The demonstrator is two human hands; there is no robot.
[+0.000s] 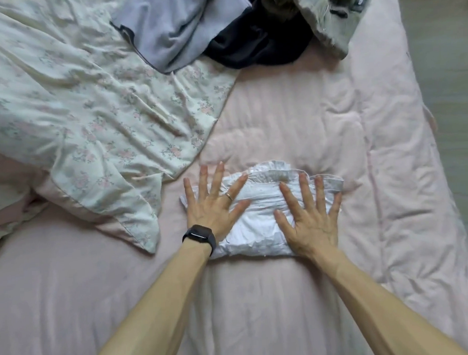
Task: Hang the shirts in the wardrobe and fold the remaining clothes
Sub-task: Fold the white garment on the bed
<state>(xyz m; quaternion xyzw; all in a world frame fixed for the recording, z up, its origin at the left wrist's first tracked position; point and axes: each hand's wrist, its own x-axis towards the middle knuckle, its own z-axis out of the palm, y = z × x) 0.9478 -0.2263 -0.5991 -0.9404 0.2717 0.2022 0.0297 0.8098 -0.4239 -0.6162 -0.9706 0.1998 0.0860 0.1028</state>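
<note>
Folded white garment lies on bed, long axis left-right. Left hand and right hand press flat on its ends, fingers spread. Unfolded clothes pile well beyond, roughly equidistant.

Setting: bedroom in a home.

Evidence:
- A wide bed fills nearly the whole view, covered by a pale pink quilted bedspread.
- A cream floral-print duvet with pink backing lies rumpled over the bed's left part.
- Loose laundry is heaped at the far edge: a lavender-grey soft garment, a dark navy garment and a khaki garment with a black label.
- A pale greyish floor shows along the bed's right side.
</note>
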